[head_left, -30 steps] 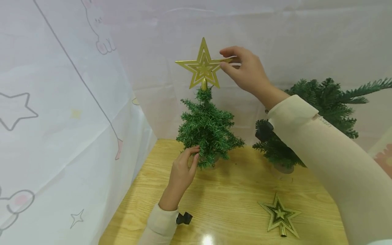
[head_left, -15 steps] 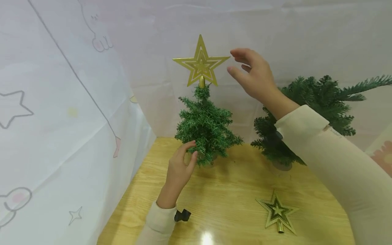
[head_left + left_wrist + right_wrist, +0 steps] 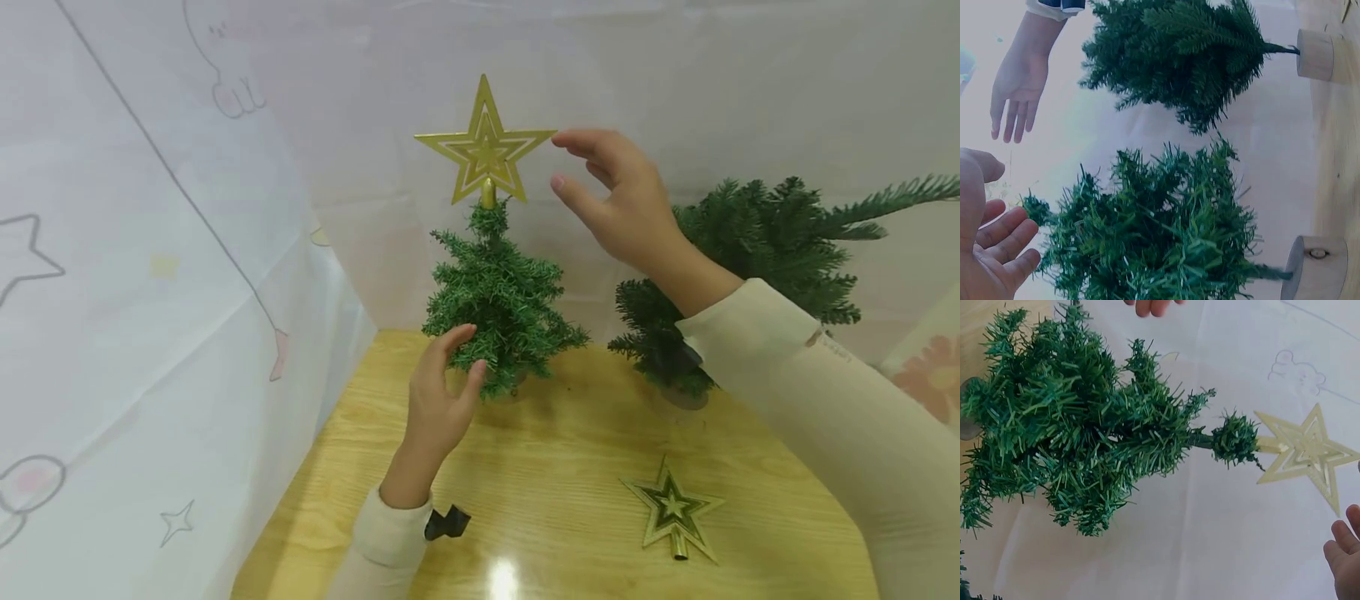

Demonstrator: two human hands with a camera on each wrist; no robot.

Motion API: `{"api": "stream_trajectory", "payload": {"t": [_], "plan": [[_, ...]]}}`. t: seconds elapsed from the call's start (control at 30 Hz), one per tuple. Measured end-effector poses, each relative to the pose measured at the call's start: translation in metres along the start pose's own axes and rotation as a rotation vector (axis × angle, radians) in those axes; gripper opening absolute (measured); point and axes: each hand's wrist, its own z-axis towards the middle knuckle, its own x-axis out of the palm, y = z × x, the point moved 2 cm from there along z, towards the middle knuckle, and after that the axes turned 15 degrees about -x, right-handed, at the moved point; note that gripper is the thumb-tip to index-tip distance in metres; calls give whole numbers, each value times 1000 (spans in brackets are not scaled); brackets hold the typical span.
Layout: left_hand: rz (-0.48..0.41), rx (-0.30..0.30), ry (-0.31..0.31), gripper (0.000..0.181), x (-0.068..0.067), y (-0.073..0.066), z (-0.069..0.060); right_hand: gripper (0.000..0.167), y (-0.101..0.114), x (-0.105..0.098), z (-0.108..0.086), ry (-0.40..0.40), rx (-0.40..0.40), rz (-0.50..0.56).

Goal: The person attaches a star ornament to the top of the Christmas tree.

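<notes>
A small green Christmas tree stands upright on a wooden stump base. On its top sits a gold star tree topper, its socket over the tip. My right hand is raised beside the star's right point, thumb and fingers apart and holding nothing. Whether a fingertip touches that point, I cannot tell. In front of the tree's lower left branches is my left hand, thumb and fingers spread with nothing between them. From the left wrist view, this left hand appears near the tree with its palm free.
A second, darker Christmas tree stands at right, partly behind my right forearm. Another gold star topper lies on the wooden table at front right. A pale cloth backdrop hangs close behind the trees.
My right hand has let go of the star's right point, drawn away, then come back close to it. The thumb and fingers of my left hand have spread wider. The star stays on the tree.
</notes>
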Motion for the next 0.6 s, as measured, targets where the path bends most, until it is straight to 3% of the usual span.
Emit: {"api": "stream_trajectory", "payload": {"t": [0.33,0.47,0.6], "plan": [[3,-12,99,49,11,-20,0,44,20,-7,-25,-15,-28,27],[-4,17,137,51,19,-27,0,44,38,-12,-40,-19,-30,49],[10,46,168,53,28,-34,-1,47,36,-13,-57,-15,-22,61]]}}
